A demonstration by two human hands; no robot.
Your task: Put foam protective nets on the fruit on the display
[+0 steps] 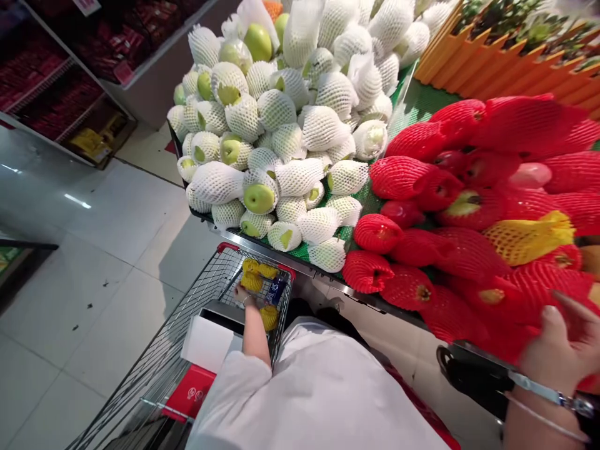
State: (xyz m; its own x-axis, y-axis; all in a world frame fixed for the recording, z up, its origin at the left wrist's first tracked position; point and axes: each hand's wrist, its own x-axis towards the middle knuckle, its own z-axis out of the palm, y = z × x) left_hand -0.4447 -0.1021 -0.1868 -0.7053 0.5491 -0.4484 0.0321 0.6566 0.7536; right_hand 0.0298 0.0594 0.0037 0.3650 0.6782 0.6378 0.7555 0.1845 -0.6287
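Note:
My left hand (242, 294) is down in the metal shopping cart (162, 334), beside fruits in yellow foam nets (252, 281). Its fingers are small in view, and whether they hold anything is unclear. At the right edge, my right hand (567, 340) is over the near side of a pile of fruits in red foam nets (473, 250). Its thumb and forefinger are apart, with nothing visible between them; the other fingers are partly cut off by the frame. One fruit in a yellow foam net (529, 237) lies among the red ones.
Green fruits in white foam nets (290, 137) are heaped left of the red ones, on a stand with a metal front edge (281, 253). A dark blue package (275, 290) and a white box (210, 340) are in the cart. An orange picket fence (506, 62) borders the back right.

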